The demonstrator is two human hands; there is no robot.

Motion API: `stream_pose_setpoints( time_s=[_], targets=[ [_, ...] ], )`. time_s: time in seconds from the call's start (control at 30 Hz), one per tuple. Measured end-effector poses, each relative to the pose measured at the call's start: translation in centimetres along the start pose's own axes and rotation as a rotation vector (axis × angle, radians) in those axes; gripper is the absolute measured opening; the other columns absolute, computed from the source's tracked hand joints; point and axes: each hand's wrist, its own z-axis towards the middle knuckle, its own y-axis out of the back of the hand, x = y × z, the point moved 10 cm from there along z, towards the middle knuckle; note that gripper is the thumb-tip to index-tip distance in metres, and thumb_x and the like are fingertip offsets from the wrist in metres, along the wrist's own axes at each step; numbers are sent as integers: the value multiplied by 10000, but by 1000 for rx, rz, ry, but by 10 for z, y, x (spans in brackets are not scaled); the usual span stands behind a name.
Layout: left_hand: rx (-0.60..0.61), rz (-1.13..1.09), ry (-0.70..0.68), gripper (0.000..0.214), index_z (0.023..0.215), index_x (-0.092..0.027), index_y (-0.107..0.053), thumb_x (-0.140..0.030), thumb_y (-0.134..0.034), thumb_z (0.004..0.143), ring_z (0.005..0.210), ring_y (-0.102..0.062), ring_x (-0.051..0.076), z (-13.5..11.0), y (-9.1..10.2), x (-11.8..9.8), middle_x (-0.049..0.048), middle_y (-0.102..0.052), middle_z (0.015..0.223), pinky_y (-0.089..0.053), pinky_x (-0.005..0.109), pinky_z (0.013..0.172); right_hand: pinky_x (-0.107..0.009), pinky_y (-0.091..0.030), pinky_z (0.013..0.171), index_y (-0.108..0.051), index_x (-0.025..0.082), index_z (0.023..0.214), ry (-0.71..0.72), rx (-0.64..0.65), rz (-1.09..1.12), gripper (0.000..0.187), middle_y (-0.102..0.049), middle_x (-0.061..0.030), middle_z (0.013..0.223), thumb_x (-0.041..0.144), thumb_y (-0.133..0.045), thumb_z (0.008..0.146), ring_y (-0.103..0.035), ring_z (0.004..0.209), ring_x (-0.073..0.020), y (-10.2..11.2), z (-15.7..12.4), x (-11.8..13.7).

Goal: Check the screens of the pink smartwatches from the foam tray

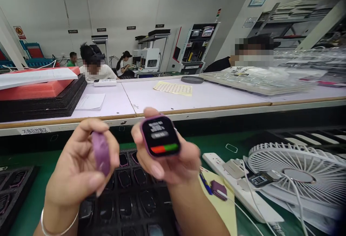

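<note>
A smartwatch (160,135) with a purple frame and no visible strap is gripped in my right hand (186,156). Its lit screen faces me, showing blurred white text above a red and green bar. My left hand (67,167), with a bangle at the wrist, closes its fingers round a smooth purple rounded piece (101,153); its exact kind cannot be made out. Below both hands lies a black foam tray (132,196) with several dark-screened watch bodies in its slots. The hands are apart, and my forearms cover parts of the tray.
On the right are a white power strip (213,160), a white fan (297,178), cables and a purple cabled block (218,189) on yellow paper. Another foam tray (24,189) sits left. A raised shelf (146,106) crosses ahead, bearing stacked foam and plastic trays. Several people sit beyond.
</note>
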Motion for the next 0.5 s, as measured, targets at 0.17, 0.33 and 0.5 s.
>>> stream_pose_setpoints(
  time_s=[0.17,0.33,0.5],
  targets=[
    [-253,206,38,430,1187,-300,-650,-187,-819,807,530,-562,40,11,26,7,-4,-701,904,-487,108,461,-197,-526,524,-622,269,1287,15,-53,-20,595,-728,-31,1000,474,-870,787,-596,534,-68,24,15,0],
    [-277,159,10,430,1132,-307,-685,-188,-860,757,486,-558,36,11,29,-4,-15,-704,866,-480,113,446,-163,-420,401,-656,357,1240,69,-67,-94,637,-714,9,968,567,-898,689,-457,372,-14,30,7,15],
    [-256,55,16,479,1097,-331,-716,-231,-920,675,429,-528,26,8,29,-14,-21,-685,852,-426,130,396,-146,-352,375,-709,451,1145,226,32,-72,508,-681,53,887,591,-872,685,-410,323,13,18,0,40]
  ],
)
